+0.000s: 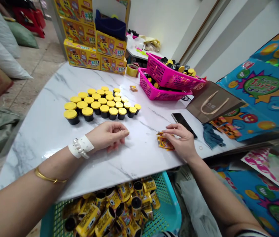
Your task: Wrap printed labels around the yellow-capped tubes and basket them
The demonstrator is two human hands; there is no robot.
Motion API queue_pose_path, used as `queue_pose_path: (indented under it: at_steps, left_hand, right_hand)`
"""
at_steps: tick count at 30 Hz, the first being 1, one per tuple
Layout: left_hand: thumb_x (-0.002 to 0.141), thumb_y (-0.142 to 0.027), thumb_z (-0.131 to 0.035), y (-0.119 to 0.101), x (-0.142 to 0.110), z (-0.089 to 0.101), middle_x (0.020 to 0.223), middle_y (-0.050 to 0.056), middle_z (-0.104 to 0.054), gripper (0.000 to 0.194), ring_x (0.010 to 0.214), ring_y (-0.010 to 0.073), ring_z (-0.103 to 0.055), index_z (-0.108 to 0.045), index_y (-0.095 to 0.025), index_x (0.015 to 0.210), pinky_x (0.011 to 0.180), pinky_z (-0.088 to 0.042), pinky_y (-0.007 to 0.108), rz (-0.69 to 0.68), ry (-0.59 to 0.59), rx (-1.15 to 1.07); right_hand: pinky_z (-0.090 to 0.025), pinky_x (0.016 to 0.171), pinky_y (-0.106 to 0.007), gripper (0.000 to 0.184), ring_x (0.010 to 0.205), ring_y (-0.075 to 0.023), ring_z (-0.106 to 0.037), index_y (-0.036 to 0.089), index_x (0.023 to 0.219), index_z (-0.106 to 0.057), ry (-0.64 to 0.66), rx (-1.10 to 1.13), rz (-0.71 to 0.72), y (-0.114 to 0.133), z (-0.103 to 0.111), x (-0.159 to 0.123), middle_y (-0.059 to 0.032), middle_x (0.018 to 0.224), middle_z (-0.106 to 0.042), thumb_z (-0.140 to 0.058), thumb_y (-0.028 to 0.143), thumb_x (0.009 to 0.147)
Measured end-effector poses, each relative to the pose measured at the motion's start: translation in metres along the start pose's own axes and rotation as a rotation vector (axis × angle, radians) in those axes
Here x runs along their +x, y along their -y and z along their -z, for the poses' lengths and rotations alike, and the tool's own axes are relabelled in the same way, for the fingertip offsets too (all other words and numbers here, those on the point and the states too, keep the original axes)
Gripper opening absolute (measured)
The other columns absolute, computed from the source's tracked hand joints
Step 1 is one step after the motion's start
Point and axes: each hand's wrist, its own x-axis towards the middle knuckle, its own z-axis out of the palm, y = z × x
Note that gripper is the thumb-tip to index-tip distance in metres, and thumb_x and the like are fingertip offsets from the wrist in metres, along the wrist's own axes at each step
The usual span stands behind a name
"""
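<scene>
My left hand [112,135] is over the white marbled table, closed in a pinch of thumb and forefinger. Whatever it may hold is hidden or too small to make out. Beyond it stand several small black cups with yellow lids [95,105], grouped upright in rough rows. To the right, my right hand [180,140] rests at a small pile of orange printed packets [164,143], thumb and fingers closed on one at the pile's top edge. Another orange packet [133,88] lies by itself farther back.
Pink baskets [165,95] of black and yellow parts stand at the back right, near a phone [184,125] and a brown paper bag [213,102]. Yellow boxes [82,57] are stacked at the back. Below the table edge, a turquoise basket [171,197] holds yellow printed cups.
</scene>
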Motion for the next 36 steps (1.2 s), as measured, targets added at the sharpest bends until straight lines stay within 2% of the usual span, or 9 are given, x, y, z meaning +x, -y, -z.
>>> queue_pose_path:
  at_steps: [3,6,9,14,18,23,29,33,36]
  left_hand:
    - [0.079,-0.044,-0.072,-0.001,-0.001,-0.004,0.074,0.004,-0.068,0.033,0.047,0.0090,-0.054,-0.064,-0.014,0.093,0.037,-0.041,0.019,-0.088,-0.043,-0.026]
    - [0.072,-0.041,-0.079,0.000,-0.001,-0.005,0.085,0.004,-0.068,0.041,0.055,0.0093,-0.055,-0.066,-0.015,0.100,0.046,-0.046,0.022,-0.203,-0.151,-0.080]
    - [0.073,-0.038,-0.078,0.000,-0.001,-0.001,0.070,0.000,-0.062,0.029,0.052,0.0080,-0.050,-0.066,-0.015,0.085,0.048,-0.041,0.022,-0.275,-0.263,-0.120]
    - [0.079,-0.030,-0.069,0.000,-0.001,0.006,0.049,-0.004,-0.048,0.018,0.044,0.0069,-0.037,-0.065,-0.016,0.070,0.046,-0.027,0.022,-0.224,-0.293,-0.081]
    - [0.082,-0.034,-0.067,0.003,0.000,0.006,0.047,-0.004,-0.046,0.028,0.043,0.0069,-0.035,-0.060,-0.016,0.061,0.045,-0.023,0.022,-0.200,-0.265,0.023]
    - [0.090,-0.049,-0.055,0.006,0.001,0.002,0.046,-0.002,-0.047,0.049,0.040,0.0075,-0.036,-0.052,-0.018,0.053,0.042,-0.023,0.022,-0.135,-0.352,0.101]
    - [0.084,-0.035,-0.065,0.003,-0.001,0.001,0.048,-0.003,-0.053,0.023,0.045,0.0100,-0.044,-0.066,-0.018,0.068,0.047,-0.031,0.022,-0.157,-0.400,0.191]
    - [0.082,-0.033,-0.066,0.004,0.000,0.004,0.049,-0.002,-0.054,0.026,0.050,0.0107,-0.045,-0.065,-0.018,0.061,0.051,-0.031,0.022,-0.203,-0.500,0.331]
    - [0.083,-0.036,-0.064,0.004,0.000,0.004,0.050,-0.002,-0.054,0.030,0.051,0.0103,-0.042,-0.063,-0.017,0.059,0.051,-0.030,0.022,-0.223,-0.482,0.329]
  right_hand:
    - [-0.056,0.078,-0.037,0.008,0.086,-0.0207,-0.067,0.025,0.088,-0.078,-0.124,0.140,0.024,0.041,-0.019,0.012,-0.0057,0.093,-0.071,-0.073,0.029,0.084]
    - [-0.056,0.070,-0.034,0.007,0.078,-0.0183,-0.066,0.024,0.088,-0.076,0.010,0.238,0.123,0.081,-0.047,0.025,-0.0041,0.086,-0.072,-0.070,0.025,0.086]
    - [-0.056,0.071,-0.033,0.006,0.077,-0.0168,-0.065,0.024,0.089,-0.075,0.109,0.336,0.157,0.102,-0.068,0.037,-0.0029,0.084,-0.071,-0.070,0.024,0.085]
    - [-0.056,0.057,-0.029,0.046,0.068,-0.0150,-0.068,0.018,0.110,-0.066,0.429,0.705,-0.246,0.095,-0.076,0.056,-0.0062,0.096,-0.070,-0.078,0.046,0.075]
    - [-0.043,0.044,-0.021,0.046,0.047,-0.0084,-0.053,0.015,0.075,-0.062,0.656,0.734,-0.425,0.085,-0.083,0.060,0.0003,0.060,-0.063,-0.073,0.060,0.076]
    - [-0.034,0.042,-0.023,0.047,0.046,-0.0093,-0.044,0.018,0.068,-0.057,0.467,0.524,-0.298,0.085,-0.097,0.042,0.0035,0.055,-0.052,-0.056,0.061,0.089]
    - [-0.028,0.050,-0.026,0.052,0.051,-0.0107,-0.036,0.020,0.053,-0.046,0.402,0.162,-0.065,0.080,-0.093,0.034,0.0034,0.050,-0.040,-0.049,0.050,0.096]
    - [-0.035,0.058,-0.029,0.041,0.059,-0.0138,-0.047,0.019,0.061,-0.058,0.301,-0.072,0.050,0.077,-0.083,0.039,-0.0020,0.064,-0.056,-0.056,0.045,0.093]
    - [-0.042,0.067,-0.030,0.028,0.073,-0.0167,-0.057,0.019,0.087,-0.069,0.215,0.060,0.031,0.079,-0.079,0.042,-0.0062,0.086,-0.065,-0.058,0.045,0.092]
